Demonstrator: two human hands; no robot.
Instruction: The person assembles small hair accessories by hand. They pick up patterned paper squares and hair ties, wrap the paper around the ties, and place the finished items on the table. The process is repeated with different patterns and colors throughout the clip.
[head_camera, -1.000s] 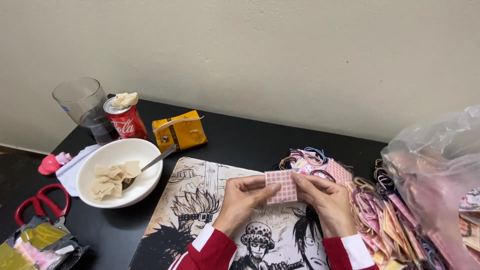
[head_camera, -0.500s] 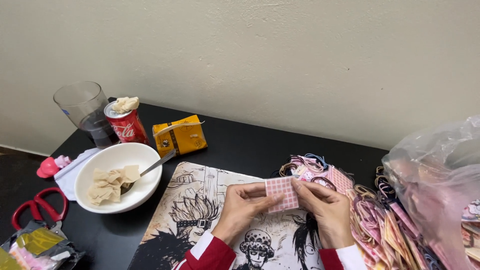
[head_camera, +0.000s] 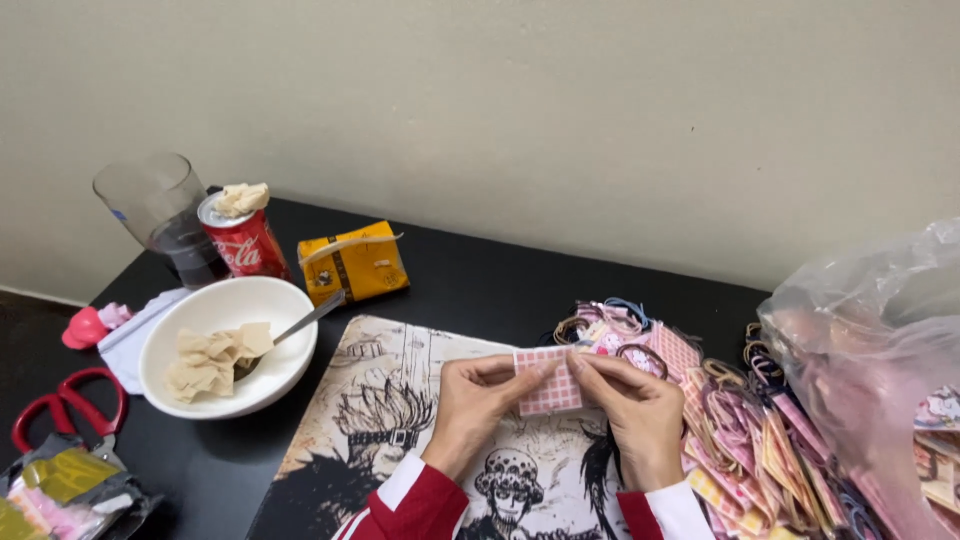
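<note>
Small pink-and-white checked card, pinched upright between left hand and right hand, each grip narrow on its own side edge, over illustrated comic-print mat on black desk, hair-tie pile right.

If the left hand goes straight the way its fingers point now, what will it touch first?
The left hand points rightward; beyond the pink checked card it already pinches, it would likely meet the right hand first.
</note>
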